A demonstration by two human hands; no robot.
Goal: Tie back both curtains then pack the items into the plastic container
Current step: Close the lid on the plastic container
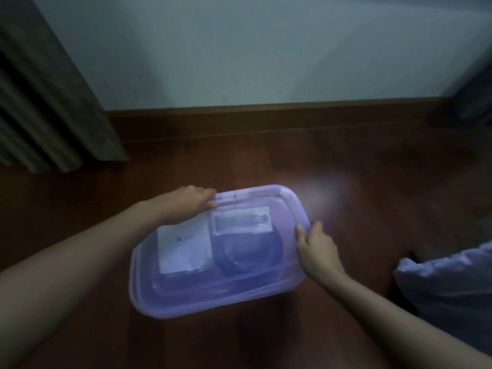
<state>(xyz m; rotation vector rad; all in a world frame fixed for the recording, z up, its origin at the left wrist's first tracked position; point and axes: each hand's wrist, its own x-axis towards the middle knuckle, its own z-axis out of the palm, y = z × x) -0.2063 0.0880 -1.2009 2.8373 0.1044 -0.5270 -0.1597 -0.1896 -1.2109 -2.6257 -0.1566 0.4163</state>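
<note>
Where the box sits: purple see-through plastic container on the dark wood floor, near the skirting board, set at a skew to the wall.
Lid: on top of the container, covering it. Can't tell if it is snapped down.
Left hand: on the lid's far left corner, fingers curled over the rim, gripping it.
Right hand: at the lid's right edge, thumb on top, fingers down the side, pinching the rim.
Contents: visible through the lid. White paper on the left, packet with something dark in it at the far side, dark round item just below that. Too blurred for finer detail.
Curtain: dark, pleated, hanging far left, hem at the floor, well apart from the container.
Right side: pale cloth heaped on the floor, near the right forearm.
</note>
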